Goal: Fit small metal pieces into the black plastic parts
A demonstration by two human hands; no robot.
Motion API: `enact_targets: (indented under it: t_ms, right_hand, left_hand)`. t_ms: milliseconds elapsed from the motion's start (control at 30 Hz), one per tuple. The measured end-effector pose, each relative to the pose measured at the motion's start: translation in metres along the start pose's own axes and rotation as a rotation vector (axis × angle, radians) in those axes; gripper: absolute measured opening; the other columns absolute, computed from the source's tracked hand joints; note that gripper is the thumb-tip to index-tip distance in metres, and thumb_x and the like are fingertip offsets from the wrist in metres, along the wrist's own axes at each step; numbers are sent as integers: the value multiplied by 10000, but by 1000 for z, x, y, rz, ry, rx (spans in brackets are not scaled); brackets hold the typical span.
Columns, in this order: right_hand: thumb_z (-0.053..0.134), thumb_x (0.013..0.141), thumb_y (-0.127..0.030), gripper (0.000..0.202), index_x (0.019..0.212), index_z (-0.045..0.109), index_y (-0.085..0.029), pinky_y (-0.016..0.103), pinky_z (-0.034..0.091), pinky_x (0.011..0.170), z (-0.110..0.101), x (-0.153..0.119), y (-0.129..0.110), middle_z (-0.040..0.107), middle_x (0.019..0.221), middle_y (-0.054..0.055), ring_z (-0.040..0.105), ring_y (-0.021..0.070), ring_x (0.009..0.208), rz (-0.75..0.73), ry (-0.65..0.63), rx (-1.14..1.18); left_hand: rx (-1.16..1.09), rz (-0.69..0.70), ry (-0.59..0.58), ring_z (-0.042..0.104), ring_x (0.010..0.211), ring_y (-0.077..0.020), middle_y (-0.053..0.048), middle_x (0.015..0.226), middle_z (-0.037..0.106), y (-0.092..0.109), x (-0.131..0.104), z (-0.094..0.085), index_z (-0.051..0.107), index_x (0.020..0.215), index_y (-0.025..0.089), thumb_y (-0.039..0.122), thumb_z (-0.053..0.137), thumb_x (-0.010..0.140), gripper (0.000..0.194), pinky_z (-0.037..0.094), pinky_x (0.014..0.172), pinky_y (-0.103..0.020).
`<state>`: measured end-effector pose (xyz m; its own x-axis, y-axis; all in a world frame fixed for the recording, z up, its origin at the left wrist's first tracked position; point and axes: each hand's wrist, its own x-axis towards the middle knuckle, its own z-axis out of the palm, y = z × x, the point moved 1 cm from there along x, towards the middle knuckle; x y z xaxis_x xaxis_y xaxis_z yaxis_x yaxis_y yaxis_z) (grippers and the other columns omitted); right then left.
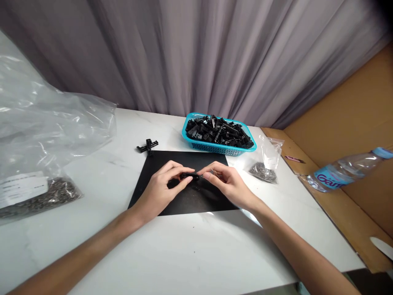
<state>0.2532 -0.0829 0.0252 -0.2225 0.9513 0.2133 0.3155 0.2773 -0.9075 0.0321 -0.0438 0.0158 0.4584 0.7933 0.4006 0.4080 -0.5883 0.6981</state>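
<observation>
Over the black mat (172, 203), my left hand (166, 182) pinches a small black plastic part (190, 176) between thumb and fingers. Close against that part's right end is my right hand (225, 180), its thumb and forefinger pressed together. Small shiny metal pieces (212, 172) show at the fingers of my right hand; their exact kind is too small to make out. Beyond the mat's far left corner lie a few more black plastic parts (148, 146), crossed over one another.
A blue basket (215, 148) heaped with black parts stands behind the mat. Clear bags of small metal pieces lie left (58, 192) and right (264, 170). On cardboard at the right are a plastic bottle (344, 170) and a pink-handled cutter (294, 159). A grey curtain (172, 61) hangs behind.
</observation>
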Motion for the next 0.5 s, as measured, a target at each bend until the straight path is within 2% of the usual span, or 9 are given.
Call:
enact_targets:
  t_ms: [133,267,333,500]
  right_hand:
    - [656,966,-429,247,1020,723,-197,253,388,598,-1,1,2,647,856,9,498,118,666,61,-11,48]
    - [646,967,-453,266,979,684,-190,246,403,596,-3,1,3,660,868,10,513,116,668,69,2,14]
    - [635,974,-459,272,1002,674,-191,244,412,596,-3,2,4,670,907,17,523,116,678,65,-3,-6]
    - [582,1004,-455,295,1122,695,-210,264,471,662,-3,3,8,703,1001,39,603,143,763,48,-39,-26]
  left_hand:
    - [18,-14,9,689,936,-169,-37,1136,714,2,1,-3,751,1101,262,405,576,1000,248,580,804,-287]
    - [11,-121,-49,717,765,-157,-5,896,770,1,1,-3,709,1079,247,437,493,1039,290,589,744,-276]
    - [8,-149,-83,721,733,-153,2,844,767,1,0,-2,691,1054,244,452,465,1050,307,593,722,-268]
    - [-95,-147,-124,779,912,-206,-23,947,800,0,0,0,684,1128,240,504,527,1010,329,626,864,-325]
